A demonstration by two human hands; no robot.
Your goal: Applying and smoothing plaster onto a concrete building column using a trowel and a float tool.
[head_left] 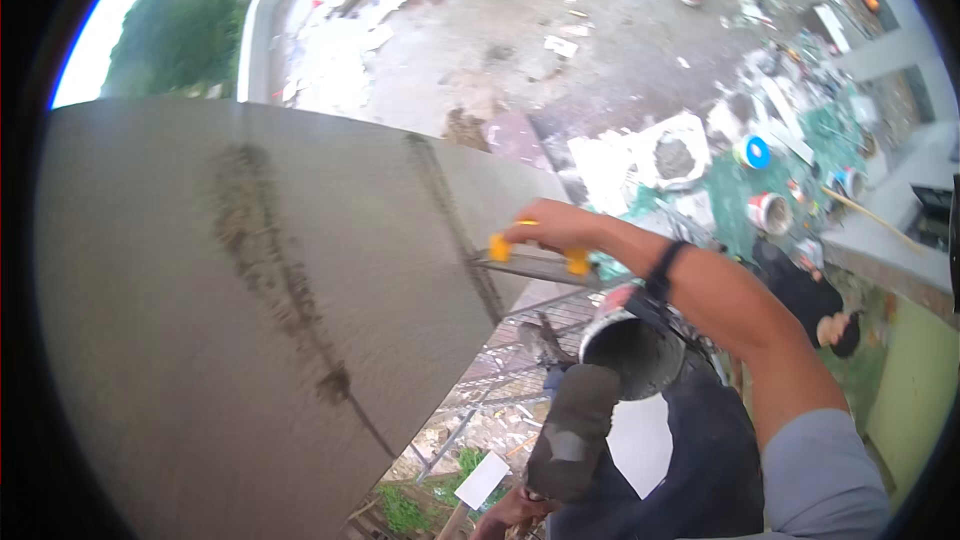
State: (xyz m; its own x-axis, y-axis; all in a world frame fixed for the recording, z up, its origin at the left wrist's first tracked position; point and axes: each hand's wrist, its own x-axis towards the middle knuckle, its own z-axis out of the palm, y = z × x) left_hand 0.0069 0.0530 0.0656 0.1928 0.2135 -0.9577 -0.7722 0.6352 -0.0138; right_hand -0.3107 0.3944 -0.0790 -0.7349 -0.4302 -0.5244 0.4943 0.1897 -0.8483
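Right hand (548,225) was closed in a firm grip on a flat metal trowel with yellow end caps (535,262), its blade pressed against the edge of a large grey rendered wall slab (200,320) streaked with dark mortar lines. Black wristband (664,270) sat on that forearm. Left hand (510,512) showed low in view, touching a dark shoe (572,430); its grip could not be judged. Grey bucket (634,352) hung just below the trowel. Rubble-strewn ground (520,30) lay far beneath.

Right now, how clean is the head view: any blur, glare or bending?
Head view: even daylight, no hard shadows; sky blown out at upper left; fisheye bends the grey wall edge; right hand and its trowel slightly soft; black rim cuts off the corners.
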